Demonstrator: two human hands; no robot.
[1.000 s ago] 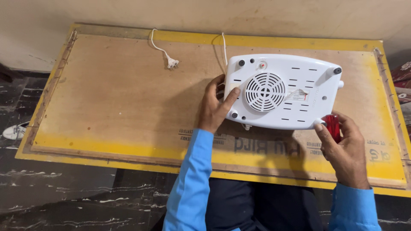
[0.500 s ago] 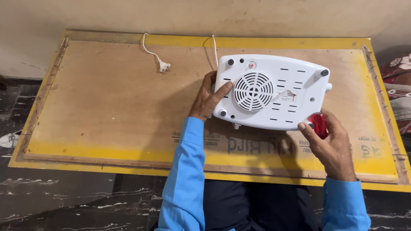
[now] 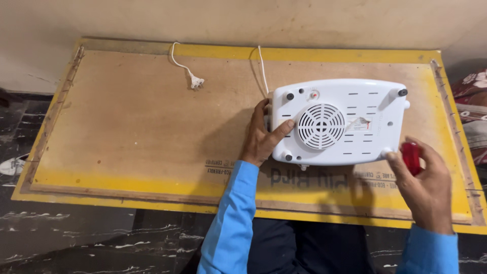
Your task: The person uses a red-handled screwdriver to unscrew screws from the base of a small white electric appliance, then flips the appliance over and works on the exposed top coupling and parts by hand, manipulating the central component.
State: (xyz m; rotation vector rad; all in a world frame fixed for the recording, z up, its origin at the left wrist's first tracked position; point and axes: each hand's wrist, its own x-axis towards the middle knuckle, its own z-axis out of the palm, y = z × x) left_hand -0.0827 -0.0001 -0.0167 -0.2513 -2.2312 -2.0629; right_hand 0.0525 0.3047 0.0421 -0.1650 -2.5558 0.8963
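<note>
Where the white appliance [image 3: 339,121] lies underside up on the board [image 3: 127,127], long axis left-right, near the right edge, open room leftward. Left hand [image 3: 261,137] spread flat against its left end; right hand [image 3: 423,182] closed around a red handle [image 3: 411,157] at the near-right corner.

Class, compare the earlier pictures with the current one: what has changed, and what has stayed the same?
Little changed. The right hand with its red-handled tool sits slightly farther out from the white appliance's corner. The left hand still steadies the appliance's left edge; plug unmoved on the board.
</note>
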